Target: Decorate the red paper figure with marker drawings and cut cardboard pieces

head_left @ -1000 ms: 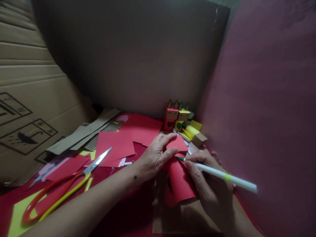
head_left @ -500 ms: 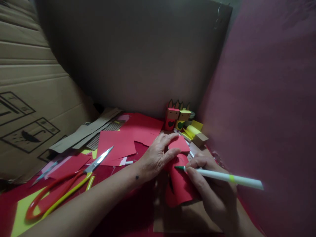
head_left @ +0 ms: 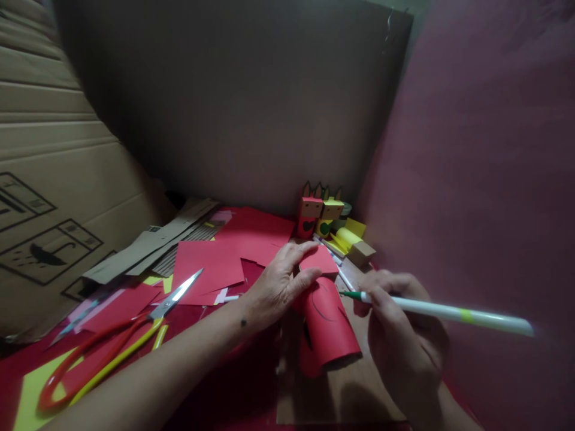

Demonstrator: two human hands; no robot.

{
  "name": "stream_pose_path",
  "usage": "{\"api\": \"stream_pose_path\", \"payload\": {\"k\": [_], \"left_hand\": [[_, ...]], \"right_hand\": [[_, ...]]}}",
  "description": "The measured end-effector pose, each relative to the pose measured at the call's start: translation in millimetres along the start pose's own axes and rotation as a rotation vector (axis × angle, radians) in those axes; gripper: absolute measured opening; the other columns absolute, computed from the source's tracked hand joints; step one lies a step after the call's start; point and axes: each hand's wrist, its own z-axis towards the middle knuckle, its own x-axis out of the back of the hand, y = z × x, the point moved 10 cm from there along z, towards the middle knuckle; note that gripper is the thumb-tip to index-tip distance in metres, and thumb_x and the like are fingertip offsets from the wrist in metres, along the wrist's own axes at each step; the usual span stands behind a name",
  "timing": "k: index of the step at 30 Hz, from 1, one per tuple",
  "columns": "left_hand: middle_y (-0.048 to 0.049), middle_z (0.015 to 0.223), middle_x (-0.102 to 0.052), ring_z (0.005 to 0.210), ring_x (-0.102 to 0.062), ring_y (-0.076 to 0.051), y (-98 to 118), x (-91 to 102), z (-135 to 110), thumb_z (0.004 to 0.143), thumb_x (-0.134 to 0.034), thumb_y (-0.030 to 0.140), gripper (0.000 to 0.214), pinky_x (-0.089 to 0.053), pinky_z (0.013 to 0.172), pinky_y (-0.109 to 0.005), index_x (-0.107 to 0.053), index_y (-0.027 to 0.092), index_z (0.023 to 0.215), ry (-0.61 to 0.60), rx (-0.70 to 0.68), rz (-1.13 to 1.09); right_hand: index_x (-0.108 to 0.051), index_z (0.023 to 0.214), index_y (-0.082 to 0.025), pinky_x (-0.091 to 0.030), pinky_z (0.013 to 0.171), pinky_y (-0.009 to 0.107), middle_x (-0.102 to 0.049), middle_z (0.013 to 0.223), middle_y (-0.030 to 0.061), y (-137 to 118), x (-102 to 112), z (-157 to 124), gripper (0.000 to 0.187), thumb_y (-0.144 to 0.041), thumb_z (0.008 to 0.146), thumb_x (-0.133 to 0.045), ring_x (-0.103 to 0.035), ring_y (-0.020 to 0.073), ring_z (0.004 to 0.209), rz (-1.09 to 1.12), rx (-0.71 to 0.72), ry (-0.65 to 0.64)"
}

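Observation:
A red paper-covered tube (head_left: 335, 332) lies on a brown cardboard sheet (head_left: 359, 392), with a thin curved line drawn on its upper side. At its far end is a pinkish-red square flap (head_left: 320, 261). My left hand (head_left: 287, 278) grips that end, thumb and fingers pressed on the flap and tube. My right hand (head_left: 404, 329) holds a white felt-tip pen (head_left: 426, 306) with a green tip, just right of the tube and apart from it.
Orange-and-yellow-handled scissors (head_left: 121, 347) lie at left among red paper sheets (head_left: 209, 266). Cardboard strips (head_left: 153, 248) lie behind. Two tube figures with pointed ears (head_left: 309, 215) stand at the back, beside a yellow paper piece (head_left: 350, 236). A cardboard box wall (head_left: 67, 179) rises at left.
My right hand and the pen have moved right, off the tube, uncovering the curved line and the near end. My left hand keeps its hold.

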Motion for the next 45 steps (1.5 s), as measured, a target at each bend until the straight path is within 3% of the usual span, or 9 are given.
{"api": "stream_pose_path", "payload": {"k": [6,17,37,45], "left_hand": [[-0.0090,0.127,-0.056,0.122,-0.050,-0.029,4.7,0.3,-0.7,0.092,-0.050,0.050,0.047,-0.040,0.106,-0.046,-0.052,0.026,0.132,0.002,-0.028,0.024],[-0.0084,0.127,-0.057,0.122,-0.052,-0.027,7.3,0.0,-2.7,0.093,-0.050,0.045,0.043,-0.041,0.106,-0.045,-0.053,0.025,0.131,0.032,-0.047,0.041],[-0.0082,0.129,-0.056,0.123,-0.051,-0.026,4.4,-1.3,-1.6,0.093,-0.049,0.047,0.045,-0.041,0.107,-0.045,-0.051,0.025,0.133,0.030,-0.060,0.084],[-0.0081,0.130,-0.056,0.123,-0.052,-0.026,4.7,-1.3,-2.6,0.093,-0.049,0.046,0.045,-0.042,0.106,-0.044,-0.051,0.024,0.132,0.028,-0.040,0.096]], "right_hand": [[-0.058,0.080,-0.021,-0.043,0.066,0.031,-0.055,0.069,-0.0018,13.4,-4.7,-1.0,0.018,-0.028,0.096,-0.053,-0.055,0.0147,0.065,-0.079,-0.101,-0.036],[-0.058,0.081,-0.023,-0.038,0.061,0.026,-0.051,0.069,-0.0047,0.7,-11.4,-0.1,0.015,-0.023,0.095,-0.052,-0.051,0.0112,0.065,-0.207,-0.001,-0.087],[-0.055,0.075,-0.022,-0.040,0.063,0.028,-0.055,0.068,-0.0040,5.0,-9.0,3.0,0.022,-0.025,0.095,-0.050,-0.054,0.0119,0.063,-0.372,-0.013,-0.063],[-0.051,0.070,-0.022,-0.041,0.062,0.028,-0.053,0.063,-0.0046,5.8,-7.5,4.4,0.026,-0.027,0.095,-0.050,-0.053,0.0122,0.061,-0.326,-0.050,-0.058]]}}
